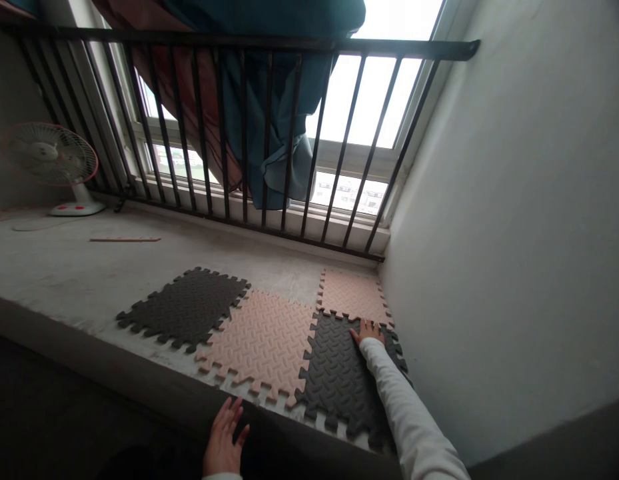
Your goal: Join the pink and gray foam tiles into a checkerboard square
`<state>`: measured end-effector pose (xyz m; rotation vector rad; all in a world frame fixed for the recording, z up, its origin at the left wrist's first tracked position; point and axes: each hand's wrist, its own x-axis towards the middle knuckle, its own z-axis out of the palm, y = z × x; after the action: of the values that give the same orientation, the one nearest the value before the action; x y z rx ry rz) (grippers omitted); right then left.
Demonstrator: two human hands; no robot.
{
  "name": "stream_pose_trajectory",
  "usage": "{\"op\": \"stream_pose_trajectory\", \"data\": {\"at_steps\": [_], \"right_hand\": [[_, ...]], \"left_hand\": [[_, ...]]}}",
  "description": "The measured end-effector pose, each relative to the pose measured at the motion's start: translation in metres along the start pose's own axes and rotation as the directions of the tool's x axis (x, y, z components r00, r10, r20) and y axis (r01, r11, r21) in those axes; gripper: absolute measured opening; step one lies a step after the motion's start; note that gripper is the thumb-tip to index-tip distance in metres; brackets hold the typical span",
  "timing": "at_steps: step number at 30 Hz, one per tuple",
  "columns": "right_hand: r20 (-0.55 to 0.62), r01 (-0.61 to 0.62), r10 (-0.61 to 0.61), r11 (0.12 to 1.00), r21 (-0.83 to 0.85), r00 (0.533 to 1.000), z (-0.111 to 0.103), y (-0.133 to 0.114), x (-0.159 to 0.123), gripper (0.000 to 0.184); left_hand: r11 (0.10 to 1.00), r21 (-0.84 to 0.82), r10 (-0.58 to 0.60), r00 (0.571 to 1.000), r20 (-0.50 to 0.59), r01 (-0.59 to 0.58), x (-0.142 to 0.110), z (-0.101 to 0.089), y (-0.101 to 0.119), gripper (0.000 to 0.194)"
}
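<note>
My right hand [368, 331] lies flat with spread fingers on the far edge of a black foam mat tile [334, 373]. That edge meets a pink foam tile [352, 293] in the corner by the wall. To the left, a larger-looking pink tile [269, 340] adjoins the black one along a jigsaw edge. Beyond it, another black tile [186, 307] sits against the pink tile's left side. In front of the ledge my left hand [224, 437] hangs with its fingers apart, holding nothing, nearest to the front edge of the middle pink tile.
A dark metal railing [244, 133] runs along the window, with blue and pink curtains [254, 100] behind it. On the ledge [64, 267] stand a fan [49, 160] and a thin brown strip [125, 239]. A white wall [509, 233] rises at the right.
</note>
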<state>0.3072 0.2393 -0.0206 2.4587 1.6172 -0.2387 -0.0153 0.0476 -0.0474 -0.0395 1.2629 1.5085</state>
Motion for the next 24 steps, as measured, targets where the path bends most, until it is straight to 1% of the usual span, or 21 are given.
{"op": "stream_pose_trajectory", "data": {"at_steps": [5, 11, 14, 16, 18, 21, 24], "right_hand": [[0.032, -0.012, 0.012, 1.000, 0.004, 0.999, 0.001, -0.002, 0.002, 0.063], [0.049, -0.005, 0.005, 1.000, 0.014, 0.999, -0.009, -0.006, 0.003, 0.061], [0.009, -0.057, 0.057, 0.998, 0.030, 0.998, -0.008, -0.006, 0.003, 0.066], [-0.005, -0.094, 0.094, 0.995, 0.042, 0.996, -0.004, -0.002, 0.003, 0.068], [0.015, -0.073, 0.073, 0.996, 0.052, 0.997, -0.003, 0.004, 0.005, 0.068], [0.043, -0.014, 0.011, 0.998, 0.068, 0.999, -0.010, 0.014, 0.010, 0.066], [0.024, -0.040, 0.038, 0.996, 0.077, 0.999, -0.018, 0.024, 0.014, 0.063]], "left_hand": [[1.000, -0.015, 0.000, 1.000, 0.003, 0.000, 0.000, 0.001, 0.000, 0.041], [1.000, 0.005, 0.001, 1.000, 0.009, -0.001, -0.003, 0.002, 0.002, 0.044], [1.000, 0.006, 0.012, 1.000, 0.001, -0.012, -0.005, 0.000, 0.002, 0.043], [1.000, 0.012, 0.026, 1.000, -0.005, -0.025, -0.005, -0.001, 0.002, 0.041], [0.999, 0.018, 0.035, 0.999, -0.008, -0.035, -0.005, -0.003, 0.003, 0.040], [0.999, 0.008, 0.043, 0.999, -0.001, -0.043, -0.003, -0.006, 0.003, 0.040], [0.999, -0.018, 0.041, 0.999, -0.004, -0.041, -0.002, -0.007, 0.003, 0.041]]}}
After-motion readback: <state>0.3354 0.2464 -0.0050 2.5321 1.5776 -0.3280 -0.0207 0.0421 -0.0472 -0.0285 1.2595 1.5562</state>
